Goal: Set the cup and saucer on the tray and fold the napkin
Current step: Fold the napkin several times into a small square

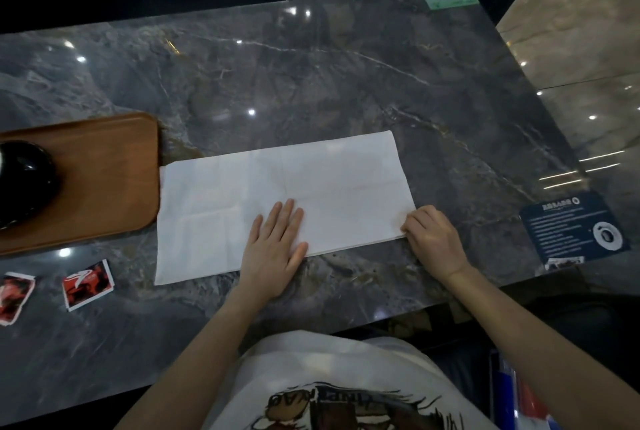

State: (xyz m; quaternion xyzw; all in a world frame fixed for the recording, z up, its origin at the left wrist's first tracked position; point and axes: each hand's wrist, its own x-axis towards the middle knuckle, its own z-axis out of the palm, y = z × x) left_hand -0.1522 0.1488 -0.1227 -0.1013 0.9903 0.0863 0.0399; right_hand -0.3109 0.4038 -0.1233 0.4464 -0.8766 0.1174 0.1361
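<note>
The grey marble table (346, 76) carries a wooden tray (104, 180), white napkin (277, 187) and two red packets (88, 284).

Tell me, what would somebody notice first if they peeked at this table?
Probably the big white napkin spread on the dark marble table, with the left hand pressed flat on its near edge and the right hand pinching its near right corner. Next, the wooden tray at the left edge, carrying something shiny and black that is cut off by the picture's edge. Two small red packets lie near the front left.
</note>
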